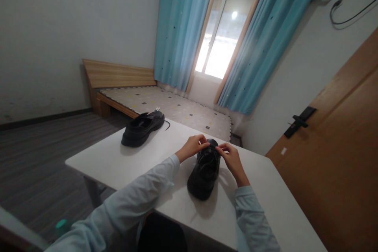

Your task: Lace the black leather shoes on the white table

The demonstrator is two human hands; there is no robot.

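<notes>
A black shoe [203,175] stands on the white table [265,177], its heel toward me and its toe pointing away. My left hand [193,146] is at the left side of its lacing near the toe, fingers pinched together. On the opposite side, my right hand [232,157] has thumb and finger closed at the laces. What either pinch holds is too small and dark to make out. A second black shoe [141,128] rests at the table's far left, a loose lace [168,125] trailing from it onto the tabletop.
Beyond the table is a low bed [177,110] with a patterned mattress and wooden headboard [118,74]. Blue curtains [183,27] hang by a window. A wooden door [339,153] with a black handle stands at the right. Something green [61,226] is at lower left.
</notes>
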